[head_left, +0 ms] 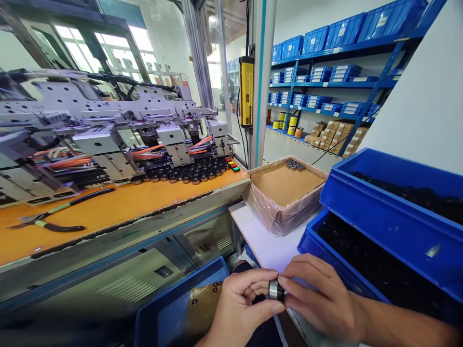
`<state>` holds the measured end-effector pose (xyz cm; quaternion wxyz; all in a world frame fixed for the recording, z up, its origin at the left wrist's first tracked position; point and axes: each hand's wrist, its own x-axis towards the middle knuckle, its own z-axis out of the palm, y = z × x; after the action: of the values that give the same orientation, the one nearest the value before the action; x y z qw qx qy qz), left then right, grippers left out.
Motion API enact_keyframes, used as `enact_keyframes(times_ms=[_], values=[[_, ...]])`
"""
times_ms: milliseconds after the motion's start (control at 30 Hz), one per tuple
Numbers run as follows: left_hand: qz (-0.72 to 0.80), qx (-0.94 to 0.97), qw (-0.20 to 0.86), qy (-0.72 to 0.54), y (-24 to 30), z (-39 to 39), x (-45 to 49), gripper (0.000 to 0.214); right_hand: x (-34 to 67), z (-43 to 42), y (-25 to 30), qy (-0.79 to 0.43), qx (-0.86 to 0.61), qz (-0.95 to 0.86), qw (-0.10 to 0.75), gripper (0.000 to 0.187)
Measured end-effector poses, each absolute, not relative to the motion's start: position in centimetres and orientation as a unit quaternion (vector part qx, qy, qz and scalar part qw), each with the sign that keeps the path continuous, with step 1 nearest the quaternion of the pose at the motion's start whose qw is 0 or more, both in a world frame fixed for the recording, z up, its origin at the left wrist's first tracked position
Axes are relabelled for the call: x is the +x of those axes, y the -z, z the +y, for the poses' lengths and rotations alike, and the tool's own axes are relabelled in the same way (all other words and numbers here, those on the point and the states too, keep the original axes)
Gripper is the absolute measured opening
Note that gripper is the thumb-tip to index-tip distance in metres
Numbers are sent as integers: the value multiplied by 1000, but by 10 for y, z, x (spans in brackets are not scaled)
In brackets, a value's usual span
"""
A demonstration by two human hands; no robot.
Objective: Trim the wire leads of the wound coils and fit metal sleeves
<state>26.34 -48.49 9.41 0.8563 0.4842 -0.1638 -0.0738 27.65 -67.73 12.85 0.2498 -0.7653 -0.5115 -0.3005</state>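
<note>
My hands meet just nearer to me than the carton [265, 212], both closed on one silver-and-black cylinder [274, 290]. My left hand [246, 301] pinches it, thumb below and index finger above, other fingers curled behind. My right hand [321, 299] is back up, fingers bent, tips against the black side; I cannot tell where its thumb presses. The carton, wrapped in clear film, sits on the white bench [253, 231], small metallic parts clustered at its far end. Right of the carton, an upper bin [390, 212] and a lower bin [334, 258] hold black parts, too dark to tell apart. Left of the carton and lower, a blue tray [152, 313] holds a few small dark parts.
</note>
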Motion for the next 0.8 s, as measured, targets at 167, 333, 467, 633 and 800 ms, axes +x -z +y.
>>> enact_keyframes(times_ms=[167,333,467,633,800], values=[[-156,459,867,113,-91,-481,264,36,275,-675,-132,318,-764,-515,224,16],[-123,448,875,134,-84,-491,256,36,274,-674,-134,355,-748,-529,189,17],[-130,464,876,25,-83,-500,251,37,272,-675,-131,369,-740,-529,193,21],[-269,634,700,-188,-97,-485,259,40,265,-675,-123,314,-757,-505,271,22],[-299,663,645,-234,-98,-477,260,34,263,-671,-122,277,-756,-496,324,24]])
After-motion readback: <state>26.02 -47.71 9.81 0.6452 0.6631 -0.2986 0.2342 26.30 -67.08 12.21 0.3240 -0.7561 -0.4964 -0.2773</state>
